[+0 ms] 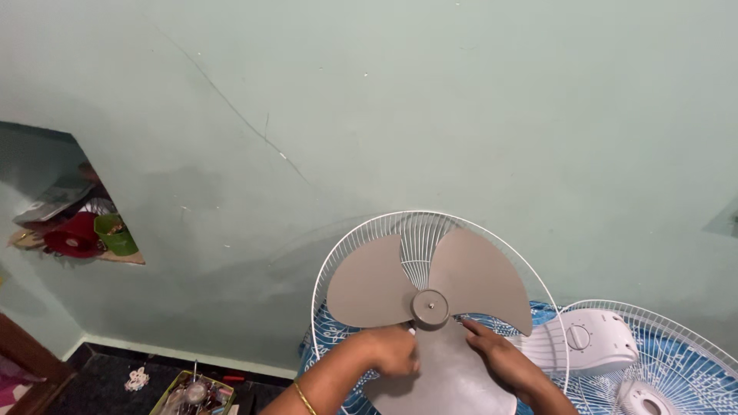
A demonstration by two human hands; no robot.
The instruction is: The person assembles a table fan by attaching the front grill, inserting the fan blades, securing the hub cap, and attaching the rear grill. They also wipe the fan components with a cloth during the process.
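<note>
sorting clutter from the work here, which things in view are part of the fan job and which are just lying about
In hand:
- grey fan blade, touched by the left hand and right hand
- white rear grille behind the blade

Lying about:
- second white grille at right
- white fan body with dial
- tray of small tools on the floor
- green cup and red item in the wall niche

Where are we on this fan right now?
The grey three-blade fan blade sits on its hub against the white rear grille. Left hand and right hand grip the lower blade near the hub. No front guard covers it; a second white grille lies to the right.
</note>
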